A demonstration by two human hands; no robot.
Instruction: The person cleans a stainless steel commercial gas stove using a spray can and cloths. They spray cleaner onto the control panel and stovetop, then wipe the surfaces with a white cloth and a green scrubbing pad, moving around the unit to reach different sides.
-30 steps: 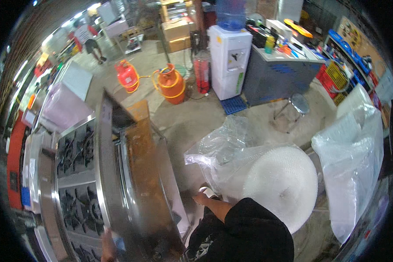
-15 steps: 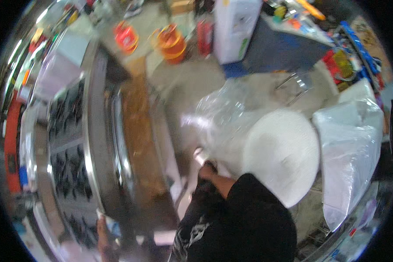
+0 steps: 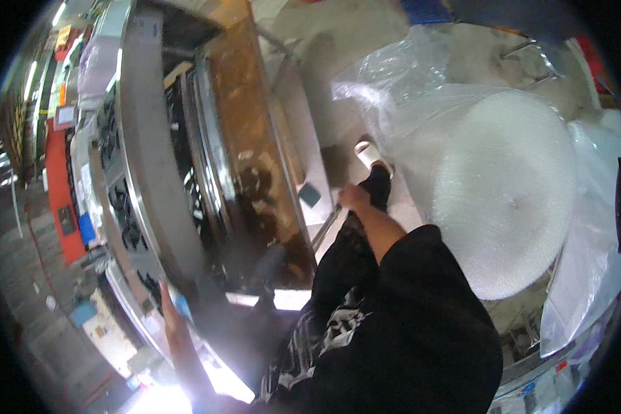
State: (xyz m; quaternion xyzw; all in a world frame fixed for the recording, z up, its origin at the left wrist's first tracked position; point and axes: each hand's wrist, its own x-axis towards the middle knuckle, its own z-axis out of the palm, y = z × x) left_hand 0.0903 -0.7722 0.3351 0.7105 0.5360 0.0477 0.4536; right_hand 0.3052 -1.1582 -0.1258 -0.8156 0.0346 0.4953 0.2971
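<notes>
On the left stands a stainless steel stove point(image 3: 152, 159) with black burner grates on top and a brown, stained panel point(image 3: 245, 131) along its side. My left hand point(image 3: 172, 317) is at the stove's near corner, fingers stretched out along the steel edge. A small blue-and-white piece point(image 3: 182, 305) shows beside that hand; whether the hand touches it is unclear. My right hand point(image 3: 355, 199) is closed around the upper end of a slim metal bar point(image 3: 329, 226) beside the brown panel, low in front of my leg. The bar's lower end is hidden by my trousers.
A big roll of bubble wrap point(image 3: 507, 196) stands at right, with loose clear plastic point(image 3: 400, 72) spread over the floor beyond it. My foot in a white slipper point(image 3: 371, 156) is between roll and stove. A dark green square piece point(image 3: 310, 195) lies near the panel. Red equipment point(image 3: 63, 190) stands far left.
The view has swung down and nearer to the stove and floor. In the picture, my right hand now appears higher, with the metal bar showing in it. My left hand stays at the stove's corner.
</notes>
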